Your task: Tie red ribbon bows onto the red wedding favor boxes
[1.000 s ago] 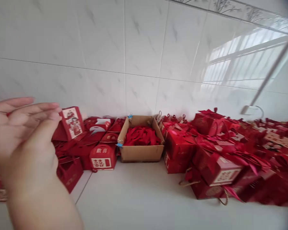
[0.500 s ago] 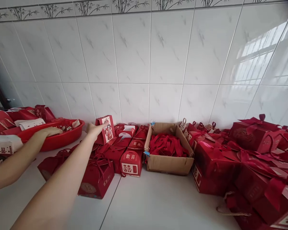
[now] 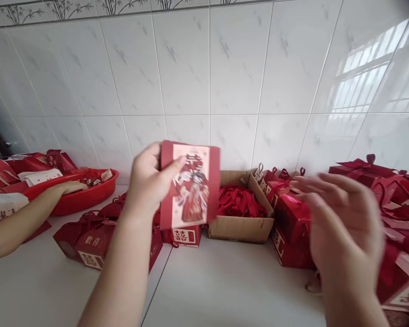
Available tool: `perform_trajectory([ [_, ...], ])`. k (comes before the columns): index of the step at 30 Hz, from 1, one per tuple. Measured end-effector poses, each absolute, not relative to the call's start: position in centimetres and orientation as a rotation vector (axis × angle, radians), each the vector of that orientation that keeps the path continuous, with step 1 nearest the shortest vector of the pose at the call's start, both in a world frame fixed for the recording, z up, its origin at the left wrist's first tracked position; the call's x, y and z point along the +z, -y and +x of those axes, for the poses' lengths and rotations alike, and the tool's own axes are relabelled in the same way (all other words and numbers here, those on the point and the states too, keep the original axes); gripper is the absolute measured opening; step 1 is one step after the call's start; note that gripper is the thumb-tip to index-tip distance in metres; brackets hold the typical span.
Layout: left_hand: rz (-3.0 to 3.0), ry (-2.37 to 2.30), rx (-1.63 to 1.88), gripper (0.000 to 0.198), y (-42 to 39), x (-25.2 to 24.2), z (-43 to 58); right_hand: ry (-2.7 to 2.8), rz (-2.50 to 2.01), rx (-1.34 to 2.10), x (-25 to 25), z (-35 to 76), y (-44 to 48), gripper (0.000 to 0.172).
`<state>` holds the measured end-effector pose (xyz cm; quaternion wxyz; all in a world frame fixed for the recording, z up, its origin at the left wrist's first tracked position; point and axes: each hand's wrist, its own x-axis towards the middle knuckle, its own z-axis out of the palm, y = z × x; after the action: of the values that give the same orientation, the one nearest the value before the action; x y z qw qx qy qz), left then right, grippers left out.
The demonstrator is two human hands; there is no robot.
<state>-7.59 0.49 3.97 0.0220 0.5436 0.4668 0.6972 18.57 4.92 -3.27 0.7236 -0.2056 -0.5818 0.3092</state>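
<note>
My left hand (image 3: 146, 179) grips a red gift box (image 3: 194, 186), thumb on the front and fingers behind. A pale panel on its front bears a printed figure and red characters. It is held upright above the table, partly hiding the cardboard box and red boxes behind it. At the right, my right hand (image 3: 344, 218) is raised with fingers stretched out and holds nothing. Slight motion blur softens it. It is in front of stacked red gift boxes (image 3: 293, 218), apart from the held box.
A co-worker's hand (image 3: 71, 187) reaches into a red basin (image 3: 102, 190) of small wrapped pieces at the left. An open cardboard box (image 3: 241, 228) with red ribbons (image 3: 240, 202) stands near the tiled wall (image 3: 187, 68). Red boxes (image 3: 85, 245) line the left of the white table (image 3: 204, 286).
My left hand has brought the red gift box closer and to the right, away from the other boxes. My right hand has come into view. The co-worker's hand stays in the basin.
</note>
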Motion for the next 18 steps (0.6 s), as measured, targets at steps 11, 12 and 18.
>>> perform_trajectory([
  [11,1.649,-1.134,1.831,0.037,-1.5,-0.5,1.4,1.298,-0.329,1.13,-4.0,16.1,-7.3,0.047],
  [12,1.664,-1.161,1.82,0.028,-1.7,-0.7,1.3,1.286,-0.365,1.116,-4.1,16.1,-7.4,0.042],
  [18,1.823,-1.471,1.686,0.019,-2.5,-1.0,0.8,1.237,-0.436,1.12,-4.6,15.8,-8.0,0.032],
])
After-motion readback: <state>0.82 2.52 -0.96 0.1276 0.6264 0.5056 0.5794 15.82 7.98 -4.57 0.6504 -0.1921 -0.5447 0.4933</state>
